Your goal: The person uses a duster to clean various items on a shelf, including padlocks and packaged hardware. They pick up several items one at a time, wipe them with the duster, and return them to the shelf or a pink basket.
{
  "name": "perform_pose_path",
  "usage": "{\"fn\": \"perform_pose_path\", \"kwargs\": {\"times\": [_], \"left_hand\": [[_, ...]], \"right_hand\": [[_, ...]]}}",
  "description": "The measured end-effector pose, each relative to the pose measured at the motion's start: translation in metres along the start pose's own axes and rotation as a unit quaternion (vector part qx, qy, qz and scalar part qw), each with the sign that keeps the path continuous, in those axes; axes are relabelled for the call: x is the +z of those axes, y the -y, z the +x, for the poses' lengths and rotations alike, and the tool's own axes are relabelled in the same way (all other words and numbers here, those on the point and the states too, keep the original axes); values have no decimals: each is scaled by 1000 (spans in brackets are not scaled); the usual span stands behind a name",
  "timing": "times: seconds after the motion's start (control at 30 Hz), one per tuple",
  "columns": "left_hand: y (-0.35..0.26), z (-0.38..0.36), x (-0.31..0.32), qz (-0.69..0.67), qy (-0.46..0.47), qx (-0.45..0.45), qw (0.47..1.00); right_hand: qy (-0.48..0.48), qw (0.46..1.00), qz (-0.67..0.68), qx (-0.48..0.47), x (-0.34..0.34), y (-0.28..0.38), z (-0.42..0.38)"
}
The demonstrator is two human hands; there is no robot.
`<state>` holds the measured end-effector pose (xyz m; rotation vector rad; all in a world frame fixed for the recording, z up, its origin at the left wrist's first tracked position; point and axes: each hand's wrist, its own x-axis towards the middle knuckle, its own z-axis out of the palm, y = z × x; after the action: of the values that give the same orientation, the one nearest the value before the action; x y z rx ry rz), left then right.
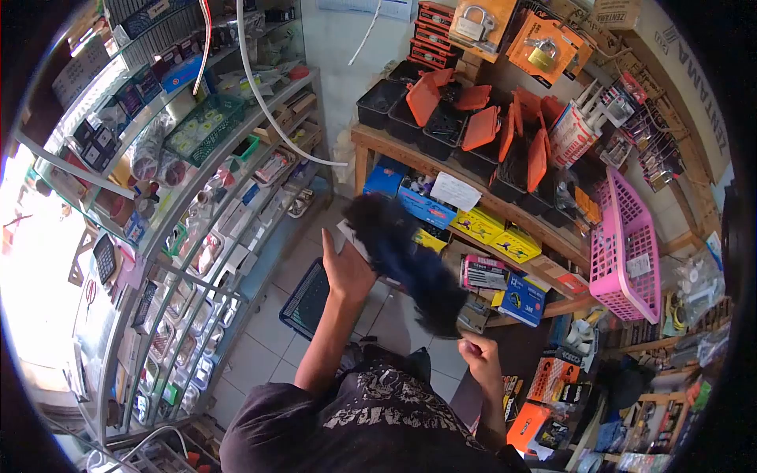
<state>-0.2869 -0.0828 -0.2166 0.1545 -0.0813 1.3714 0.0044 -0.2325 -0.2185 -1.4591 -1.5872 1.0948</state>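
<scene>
A dark blue and black fluffy duster (414, 264), smeared by motion, stretches diagonally in front of my body. Its lower right end meets my right hand (479, 356), which is closed with the fingers curled in. On the other side, my left hand (348, 270) is raised with the thumb stretched out and the palm showing. The duster's upper end overlaps its fingertips in this view and partly hides them. Below my left hand a dark blue basket (298, 306) stands on the tiled floor.
Glass shelves (169, 217) full of small goods curve along the left. A wooden shelf (481, 185) bears black bins with orange lids (481, 128), with boxes below. A pink basket (623, 252) hangs at the right, above stacked boxes. A white cable (268, 114) dangles at upper left.
</scene>
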Motion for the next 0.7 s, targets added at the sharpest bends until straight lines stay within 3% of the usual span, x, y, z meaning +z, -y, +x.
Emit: {"fn": "perform_pose_path", "kwargs": {"times": [0.03, 0.07, 0.13, 0.17, 0.23, 0.27, 0.33, 0.37, 0.43, 0.47, 0.5, 0.57, 0.7], "left_hand": [[0, 1, -3, 3, 84, -12, 996], [0, 2, -4, 3, 85, -13, 996], [2, 3, -1, 137, -142, 86, 976], [0, 4, -2, 40, -38, 21, 998], [1, 3, 0, 73, 45, 21, 996], [2, 2, 2, 73, 46, 17, 996], [8, 2, 18, 99, -73, 48, 991], [-3, 7, -32, -67, 97, -42, 992], [-11, 16, -76, 95, 139, 14, 986], [-3, 16, -67, 81, 153, -23, 985], [4, 10, -40, 80, 84, -18, 993], [8, 0, -4, 96, -59, 3, 994], [5, 5, -17, 128, -62, -17, 990]], "right_hand": [[0, 1000, -1, 0, -1, 2, -1], [-18, 1000, 3, 1, -1, 6, 0], [-37, 999, 7, 2, 1, 8, 1], [-39, 999, 19, 8, 3, 7, 0], [-43, 998, 32, 15, 2, 3, -1], [-36, 999, 14, 30, -2, 0, -2], [-41, 998, -2, 48, -2, -7, -2], [-14, 999, 16, 44, 0, -13, -1], [-32, 998, 32, 50, -5, -6, -8], [4, 998, 35, 56, -13, 7, -7], [40, 997, 40, 60, -24, 16, -8], [-37, 998, 16, 44, -56, 21, -25], [-283, 958, -45, 7, -143, 32, -83]]}}
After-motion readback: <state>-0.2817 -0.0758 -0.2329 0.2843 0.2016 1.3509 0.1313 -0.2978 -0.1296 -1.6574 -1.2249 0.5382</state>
